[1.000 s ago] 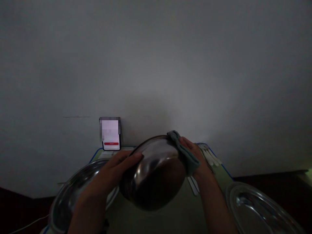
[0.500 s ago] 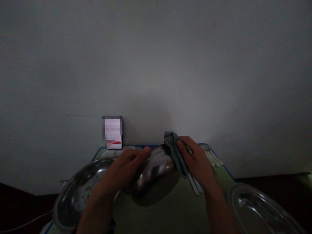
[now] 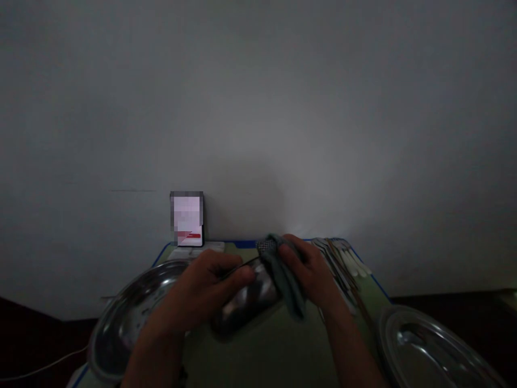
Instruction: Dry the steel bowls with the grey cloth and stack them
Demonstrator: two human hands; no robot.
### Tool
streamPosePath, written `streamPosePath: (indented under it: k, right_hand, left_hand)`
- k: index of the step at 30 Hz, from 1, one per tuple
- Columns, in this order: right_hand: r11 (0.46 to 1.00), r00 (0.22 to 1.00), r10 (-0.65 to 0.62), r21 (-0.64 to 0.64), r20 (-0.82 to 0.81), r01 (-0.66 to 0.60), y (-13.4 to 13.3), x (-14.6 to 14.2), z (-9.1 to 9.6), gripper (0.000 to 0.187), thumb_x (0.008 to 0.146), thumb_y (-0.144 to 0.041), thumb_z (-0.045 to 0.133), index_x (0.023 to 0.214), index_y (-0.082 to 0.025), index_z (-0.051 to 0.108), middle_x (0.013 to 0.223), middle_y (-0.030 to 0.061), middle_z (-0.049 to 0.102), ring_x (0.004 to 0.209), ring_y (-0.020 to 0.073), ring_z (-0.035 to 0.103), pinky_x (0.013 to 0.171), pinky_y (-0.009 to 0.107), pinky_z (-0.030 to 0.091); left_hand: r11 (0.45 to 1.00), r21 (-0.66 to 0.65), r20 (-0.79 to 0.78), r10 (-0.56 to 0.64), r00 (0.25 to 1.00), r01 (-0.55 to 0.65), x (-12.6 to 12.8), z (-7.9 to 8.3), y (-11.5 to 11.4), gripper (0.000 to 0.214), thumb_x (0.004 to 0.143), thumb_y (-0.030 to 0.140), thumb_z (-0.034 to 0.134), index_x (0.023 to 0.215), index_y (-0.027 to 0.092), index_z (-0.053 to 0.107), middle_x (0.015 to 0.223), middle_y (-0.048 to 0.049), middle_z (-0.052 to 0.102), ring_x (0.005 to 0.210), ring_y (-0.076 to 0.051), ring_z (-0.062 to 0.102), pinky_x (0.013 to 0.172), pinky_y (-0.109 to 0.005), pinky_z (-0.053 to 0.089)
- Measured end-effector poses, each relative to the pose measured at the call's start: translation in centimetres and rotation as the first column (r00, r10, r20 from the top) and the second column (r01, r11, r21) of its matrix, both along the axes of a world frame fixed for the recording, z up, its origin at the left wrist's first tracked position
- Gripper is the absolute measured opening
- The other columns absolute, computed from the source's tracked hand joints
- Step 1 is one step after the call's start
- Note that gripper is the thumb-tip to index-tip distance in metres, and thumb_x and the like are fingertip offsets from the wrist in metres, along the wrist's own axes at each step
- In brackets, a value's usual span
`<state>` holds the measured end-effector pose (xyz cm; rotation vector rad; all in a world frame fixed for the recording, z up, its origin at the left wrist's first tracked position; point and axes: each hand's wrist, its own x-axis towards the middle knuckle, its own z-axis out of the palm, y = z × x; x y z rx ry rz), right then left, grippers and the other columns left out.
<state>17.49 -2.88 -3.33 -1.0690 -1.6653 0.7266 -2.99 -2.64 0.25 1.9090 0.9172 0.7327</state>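
Note:
My left hand (image 3: 204,291) grips the near-left rim of a small steel bowl (image 3: 250,299), which is tilted low over the green table (image 3: 274,350). My right hand (image 3: 313,272) is closed on a grey-green cloth (image 3: 283,275) and presses it against the bowl's far-right rim. The cloth hangs down over the bowl's side. The room is dim, so the bowl's inside is hard to make out.
A large steel basin (image 3: 125,323) sits at the left, and a steel plate (image 3: 428,350) lies at the lower right. Several utensils (image 3: 343,264) lie in a row at the back right. A lit phone (image 3: 186,219) leans against the wall.
The bowl has come down and tipped flatter toward the table. Both hands moved lower with it, and the cloth slid from the bowl's right side toward its rim.

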Motion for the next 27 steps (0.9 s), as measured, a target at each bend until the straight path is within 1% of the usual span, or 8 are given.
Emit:
streamPosePath:
  k: [2, 6, 9, 11, 14, 18, 21, 27]
  right_hand:
    - [0.999, 0.998, -0.031, -0.034, -0.057, 0.029, 0.2, 0.4, 0.0, 0.038, 0.09, -0.052, 0.048, 0.07, -0.021, 0.057, 0.063, -0.0039, 0.05, 0.062, 0.0119, 0.048, 0.056, 0.023, 0.039]
    - [0.996, 0.985, -0.077, -0.067, -0.157, 0.067, 0.5, 0.8, 0.0, 0.04, 0.089, -0.054, 0.049, 0.068, -0.021, 0.054, 0.061, -0.0046, 0.046, 0.059, 0.0112, 0.046, 0.053, 0.023, 0.037]
    - [0.974, 0.951, -0.218, 0.02, -0.218, 0.227, 0.9, 0.6, -0.3, 0.036, 0.089, -0.051, 0.049, 0.074, -0.021, 0.06, 0.078, 0.0001, 0.057, 0.077, 0.0151, 0.056, 0.07, 0.027, 0.045]
    - [0.924, 0.908, -0.34, 0.093, -0.243, 0.371, 1.1, 0.4, -0.5, 0.031, 0.088, -0.049, 0.052, 0.083, -0.021, 0.065, 0.097, 0.005, 0.059, 0.095, 0.0191, 0.057, 0.086, 0.033, 0.046]
    - [0.877, 0.88, -0.432, 0.137, -0.196, 0.461, 0.8, -0.3, -0.4, 0.029, 0.087, -0.046, 0.055, 0.099, -0.023, 0.068, 0.105, 0.0074, 0.056, 0.1, 0.0216, 0.057, 0.092, 0.04, 0.045]
    - [0.918, 0.939, -0.339, 0.198, -0.058, 0.343, -0.5, -1.4, 0.4, 0.03, 0.092, -0.039, 0.049, 0.114, -0.024, 0.062, 0.114, 0.0078, 0.059, 0.108, 0.0215, 0.056, 0.098, 0.042, 0.043]
    - [0.951, 0.972, -0.234, 0.217, 0.035, 0.221, -1.5, -1.9, 1.0, 0.031, 0.096, -0.035, 0.041, 0.12, -0.024, 0.058, 0.118, 0.0068, 0.061, 0.113, 0.0205, 0.054, 0.101, 0.042, 0.04]
    - [0.967, 0.99, -0.102, 0.245, 0.101, 0.075, -1.7, -1.5, 1.3, 0.03, 0.098, -0.028, 0.038, 0.12, -0.025, 0.058, 0.117, 0.0042, 0.065, 0.111, 0.0178, 0.056, 0.099, 0.039, 0.041]
  left_hand:
    - [0.999, -0.038, 0.042, -0.001, 0.999, 0.003, -0.2, 0.0, -0.1, 0.042, 0.083, 0.048, 0.053, 0.054, 0.018, 0.046, 0.051, 0.0059, 0.033, 0.046, -0.008, 0.029, 0.041, -0.019, 0.022]
    - [0.992, -0.114, 0.156, 0.068, 0.985, -0.05, -0.4, -0.6, 0.2, 0.043, 0.08, 0.05, 0.057, 0.053, 0.018, 0.051, 0.048, 0.0054, 0.037, 0.043, -0.007, 0.031, 0.039, -0.018, 0.023]
    - [0.981, -0.157, 0.24, 0.149, 0.959, -0.114, -0.3, -1.1, 0.4, 0.043, 0.078, 0.052, 0.061, 0.053, 0.017, 0.055, 0.046, 0.0055, 0.039, 0.041, -0.006, 0.032, 0.038, -0.017, 0.023]
    - [0.973, -0.189, 0.267, 0.183, 0.946, -0.135, -0.2, -1.2, 0.5, 0.044, 0.077, 0.053, 0.062, 0.052, 0.018, 0.056, 0.045, 0.0064, 0.037, 0.039, -0.006, 0.03, 0.036, -0.017, 0.023]
    - [0.967, -0.21, 0.231, 0.193, 0.953, -0.145, 0.2, -1.0, 0.6, 0.044, 0.078, 0.054, 0.06, 0.053, 0.018, 0.057, 0.044, 0.0063, 0.039, 0.038, -0.006, 0.032, 0.035, -0.017, 0.024]
    - [0.976, -0.117, 0.118, 0.2, 0.973, -0.186, 0.7, -0.5, 0.6, 0.044, 0.08, 0.052, 0.057, 0.053, 0.017, 0.055, 0.047, 0.0036, 0.044, 0.042, -0.008, 0.038, 0.034, -0.018, 0.026]
    - [0.986, -0.059, 0.096, 0.16, 0.982, -0.155, 0.8, -0.3, 0.5, 0.044, 0.081, 0.05, 0.054, 0.052, 0.018, 0.05, 0.047, 0.0043, 0.041, 0.043, -0.008, 0.035, 0.034, -0.017, 0.024]
    - [0.996, -0.04, 0.063, 0.086, 0.994, -0.083, 0.8, -0.3, 0.3, 0.044, 0.084, 0.048, 0.05, 0.052, 0.018, 0.046, 0.05, 0.0051, 0.036, 0.046, -0.007, 0.031, 0.037, -0.017, 0.023]
